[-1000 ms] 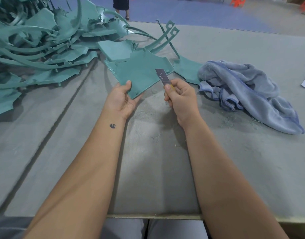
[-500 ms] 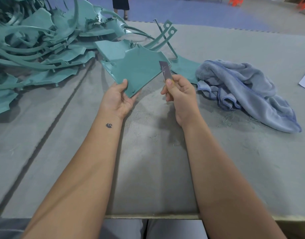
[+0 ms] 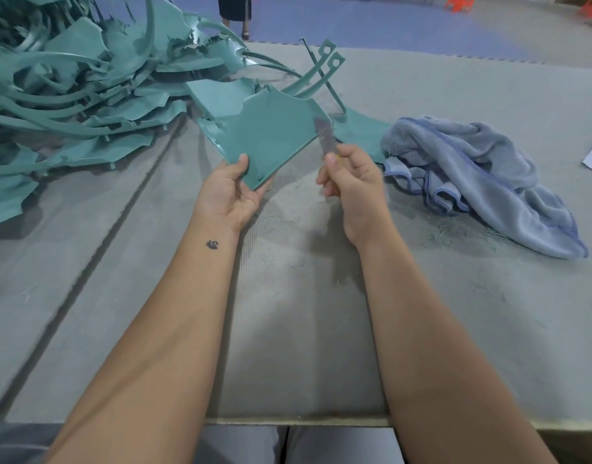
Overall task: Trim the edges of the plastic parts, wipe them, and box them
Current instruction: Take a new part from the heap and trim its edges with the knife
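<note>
The left hand (image 3: 232, 192) pinches the flat teal plastic panel (image 3: 271, 135) above the grey table (image 3: 288, 329); the right hand (image 3: 353, 177) grips a thin grey blade (image 3: 324, 137) at its edge — shallow, outward strokes would suit best.

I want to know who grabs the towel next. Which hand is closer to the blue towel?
Right. The right hand, gripping the blade, is just beside the blue towel; the left hand, holding the green part, is farther away.
</note>
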Demonstrator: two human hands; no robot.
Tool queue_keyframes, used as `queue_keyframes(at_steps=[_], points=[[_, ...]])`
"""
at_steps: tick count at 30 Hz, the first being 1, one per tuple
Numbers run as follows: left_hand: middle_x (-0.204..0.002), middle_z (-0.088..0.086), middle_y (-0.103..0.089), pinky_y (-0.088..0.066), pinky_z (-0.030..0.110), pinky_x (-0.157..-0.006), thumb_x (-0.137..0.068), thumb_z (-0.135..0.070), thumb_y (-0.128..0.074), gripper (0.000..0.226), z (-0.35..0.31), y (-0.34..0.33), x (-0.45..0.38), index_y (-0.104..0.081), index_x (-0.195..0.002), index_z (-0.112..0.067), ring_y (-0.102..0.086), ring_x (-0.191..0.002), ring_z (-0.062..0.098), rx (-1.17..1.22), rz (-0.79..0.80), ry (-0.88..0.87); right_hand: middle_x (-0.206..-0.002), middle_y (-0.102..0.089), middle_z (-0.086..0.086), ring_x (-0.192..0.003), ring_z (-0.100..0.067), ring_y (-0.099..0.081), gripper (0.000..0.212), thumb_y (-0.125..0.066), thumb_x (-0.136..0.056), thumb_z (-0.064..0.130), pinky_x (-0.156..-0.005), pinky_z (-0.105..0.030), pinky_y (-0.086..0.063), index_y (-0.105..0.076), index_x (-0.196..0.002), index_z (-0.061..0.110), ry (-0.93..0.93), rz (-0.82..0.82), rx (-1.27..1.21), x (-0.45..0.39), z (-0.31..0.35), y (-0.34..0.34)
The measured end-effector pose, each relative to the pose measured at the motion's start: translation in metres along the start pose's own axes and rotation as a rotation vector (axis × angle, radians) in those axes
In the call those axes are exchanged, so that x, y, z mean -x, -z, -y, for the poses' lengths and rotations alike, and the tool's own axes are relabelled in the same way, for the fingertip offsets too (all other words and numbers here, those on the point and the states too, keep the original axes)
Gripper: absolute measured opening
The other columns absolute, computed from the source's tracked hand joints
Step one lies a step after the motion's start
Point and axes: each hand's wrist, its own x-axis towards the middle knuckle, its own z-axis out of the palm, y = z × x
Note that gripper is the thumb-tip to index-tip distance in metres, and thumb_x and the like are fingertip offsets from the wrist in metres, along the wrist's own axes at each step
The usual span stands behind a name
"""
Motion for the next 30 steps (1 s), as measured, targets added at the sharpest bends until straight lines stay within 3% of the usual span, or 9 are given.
queue_keyframes(at_steps=[3, 9, 20, 25, 28, 30], points=[[-0.13, 0.015, -0.061, -0.059, 0.039, -0.071, -0.102, 0.002, -0.034, 0.026, 0.001, 0.0, 0.0, -0.057, -0.108, -0.007, -0.061, -0.115, 0.031, -0.042, -0.013, 0.0, -0.059, -0.059, 0.005, -0.052, -0.011, -0.043, 0.014, -0.053, -0.097, 0.009, -0.055, -0.018, -0.039, -0.059, -0.088, 0.016, -0.002, -0.106, -0.046, -0.004, -0.001, 0.001], [-0.11, 0.005, -0.066, -0.061, 0.038, -0.067, -0.102, 0.003, -0.031, 0.027, 0.001, 0.0, -0.001, -0.056, -0.107, -0.007, -0.063, -0.102, 0.022, -0.034, 0.014, 0.002, -0.056, -0.055, 0.005, -0.054, -0.011, -0.041, 0.016, -0.053, -0.098, 0.011, -0.054, -0.018, -0.039, -0.059, -0.086, 0.019, -0.032, -0.128, 0.022, -0.005, -0.003, -0.001], [-0.138, 0.016, -0.055, -0.06, 0.041, -0.073, -0.102, 0.001, -0.033, 0.025, 0.0, 0.001, 0.0, -0.055, -0.111, -0.006, -0.054, -0.125, 0.034, -0.053, -0.048, -0.014, -0.055, -0.048, 0.002, -0.05, -0.009, -0.038, 0.023, -0.051, -0.098, 0.006, -0.049, -0.018, -0.033, -0.057, -0.08, 0.019, -0.049, -0.037, 0.058, -0.003, -0.004, 0.0], [-0.12, 0.017, -0.063, -0.06, 0.041, -0.073, -0.102, 0.001, -0.031, 0.032, 0.0, 0.001, -0.001, -0.049, -0.128, -0.002, -0.065, -0.098, 0.029, -0.035, 0.0, -0.018, -0.054, -0.046, 0.003, -0.052, -0.01, -0.038, 0.025, -0.053, -0.095, 0.004, -0.055, -0.022, -0.033, -0.059, -0.077, 0.021, -0.013, 0.194, 0.354, 0.0, -0.01, -0.008], [-0.132, 0.017, -0.057, -0.06, 0.041, -0.075, -0.102, 0.001, -0.032, 0.027, 0.0, 0.001, 0.001, -0.054, -0.117, -0.003, -0.066, -0.101, 0.031, -0.036, -0.005, -0.017, -0.053, -0.049, 0.004, -0.049, -0.006, -0.039, 0.025, -0.054, -0.094, 0.006, -0.051, -0.017, -0.034, -0.061, -0.078, 0.023, -0.017, 0.156, 0.243, 0.0, -0.008, -0.005], [-0.135, 0.018, -0.056, -0.06, 0.041, -0.074, -0.102, 0.001, -0.032, 0.026, 0.0, 0.001, 0.002, -0.055, -0.112, -0.005, -0.062, -0.114, 0.034, -0.053, -0.01, -0.014, -0.054, -0.051, 0.006, -0.049, -0.006, -0.04, 0.024, -0.053, -0.095, 0.008, -0.049, -0.016, -0.035, -0.061, -0.079, 0.025, -0.02, 0.072, 0.117, -0.001, -0.007, -0.002]])
